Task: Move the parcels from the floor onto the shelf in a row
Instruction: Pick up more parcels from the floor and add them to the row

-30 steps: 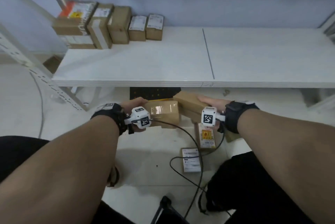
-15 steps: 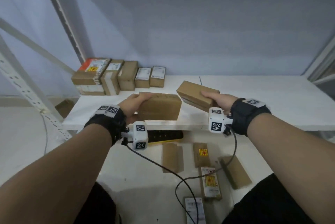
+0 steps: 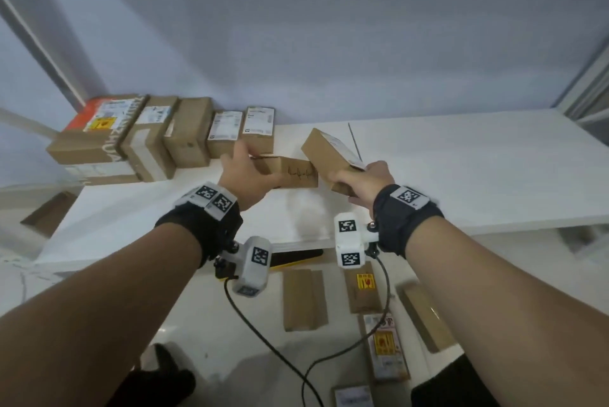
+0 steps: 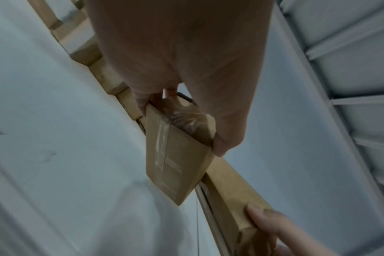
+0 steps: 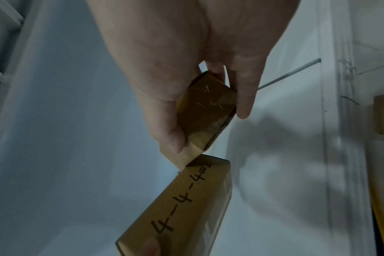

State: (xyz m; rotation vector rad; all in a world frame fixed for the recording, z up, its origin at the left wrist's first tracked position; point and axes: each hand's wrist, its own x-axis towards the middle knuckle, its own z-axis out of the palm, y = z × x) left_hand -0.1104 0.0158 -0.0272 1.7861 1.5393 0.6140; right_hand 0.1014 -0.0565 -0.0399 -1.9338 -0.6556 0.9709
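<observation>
Over the white shelf (image 3: 461, 176), each of my hands carries a brown cardboard parcel. My left hand (image 3: 245, 172) grips one marked with black handwriting (image 3: 295, 172), fingers and thumb clamped on its end (image 4: 178, 155). It hangs just right of the row of parcels (image 3: 184, 133) standing along the shelf's back left. My right hand (image 3: 361, 181) grips a tilted brown parcel (image 3: 329, 152) by its near end (image 5: 206, 110). The two held parcels almost touch at their ends. Several flat parcels (image 3: 304, 299) lie on the floor below the shelf.
The shelf's right half is bare white board up to a metal upright (image 3: 590, 83). A slanted rack post (image 3: 43, 40) rises at the left. A black cable (image 3: 263, 340) trails across the floor, and a black-and-yellow object (image 3: 296, 258) lies under the shelf edge.
Both hands have risen from floor level and moved forward over the shelf with their parcels. The left parcel has come close to the right end of the row.
</observation>
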